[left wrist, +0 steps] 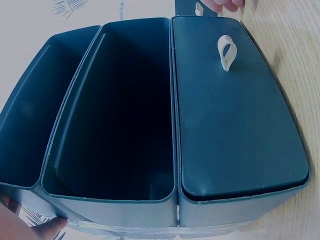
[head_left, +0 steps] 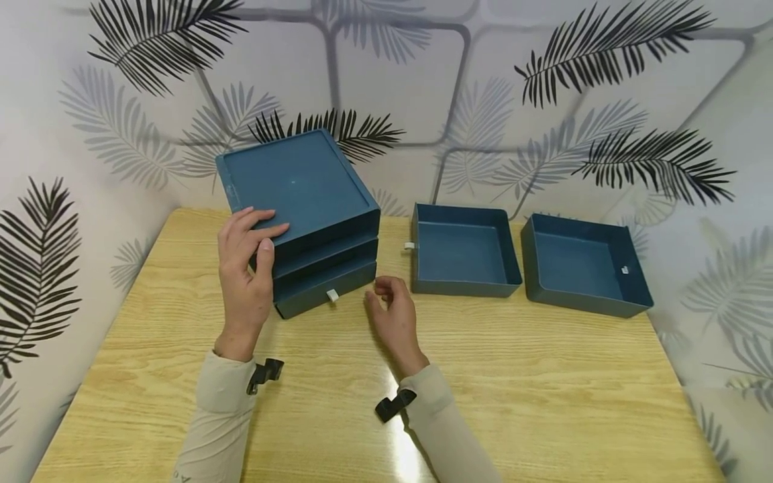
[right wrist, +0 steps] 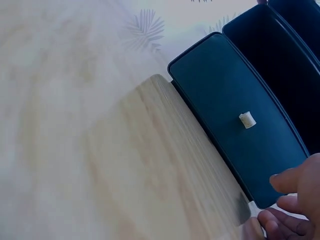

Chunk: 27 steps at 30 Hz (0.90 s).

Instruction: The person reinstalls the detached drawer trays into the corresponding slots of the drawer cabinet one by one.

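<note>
A blue drawer cabinet (head_left: 296, 184) stands at the back left of the table, turned at an angle. Its upper two slots have no drawer in them, while a drawer with a pale pull loop (left wrist: 227, 52) fills the bottom one. My left hand (head_left: 246, 268) rests on the cabinet's top near the front left corner, fingers spread, thumb by the front edge. Close to the cabinet's lower right front corner is my right hand (head_left: 395, 318), its fingers loosely bent. In the right wrist view its thumb (right wrist: 287, 181) overlaps the bottom drawer's front (right wrist: 220, 95); contact there is unclear.
Two blue drawers lie on the wooden table (head_left: 531, 389) to the right: a nearer drawer (head_left: 465, 290) with its pull loop facing left, and a farther drawer (head_left: 586, 302) beside it. A leaf-patterned wall (head_left: 398, 87) rises behind the table.
</note>
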Available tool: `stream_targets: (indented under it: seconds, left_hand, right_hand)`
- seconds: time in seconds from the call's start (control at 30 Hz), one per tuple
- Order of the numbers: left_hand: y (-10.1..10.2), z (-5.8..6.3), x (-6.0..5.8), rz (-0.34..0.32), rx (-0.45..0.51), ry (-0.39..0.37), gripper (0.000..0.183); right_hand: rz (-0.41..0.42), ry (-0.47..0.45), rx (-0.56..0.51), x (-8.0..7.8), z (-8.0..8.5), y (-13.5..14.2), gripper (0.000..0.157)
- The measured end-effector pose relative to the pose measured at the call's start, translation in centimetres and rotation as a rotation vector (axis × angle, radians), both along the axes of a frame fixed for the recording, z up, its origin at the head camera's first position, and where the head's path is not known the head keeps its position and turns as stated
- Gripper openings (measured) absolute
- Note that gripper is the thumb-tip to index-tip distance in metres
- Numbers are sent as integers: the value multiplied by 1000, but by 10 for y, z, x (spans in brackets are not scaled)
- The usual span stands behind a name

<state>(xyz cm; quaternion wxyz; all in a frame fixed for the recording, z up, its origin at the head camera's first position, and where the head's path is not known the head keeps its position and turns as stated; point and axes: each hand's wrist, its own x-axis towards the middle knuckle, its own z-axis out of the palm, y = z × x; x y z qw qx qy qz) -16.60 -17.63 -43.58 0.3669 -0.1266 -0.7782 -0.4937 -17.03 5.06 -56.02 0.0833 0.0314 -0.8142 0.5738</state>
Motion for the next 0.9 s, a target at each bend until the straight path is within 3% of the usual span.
stream_targets:
  seconds: [0.23, 0.6, 0.9]
  left_hand:
    - [-1, 1, 1, 5, -2, 1, 30]
    - [0, 0, 1, 1, 5, 1, 30]
    - [0, -1, -1, -3, 5, 11, 30]
  right_hand:
    - [72, -10, 83, 12, 9, 8, 31]
    - [104, 18, 251, 28, 26, 14, 24]
    - [49, 173, 398, 41, 50, 24, 20]
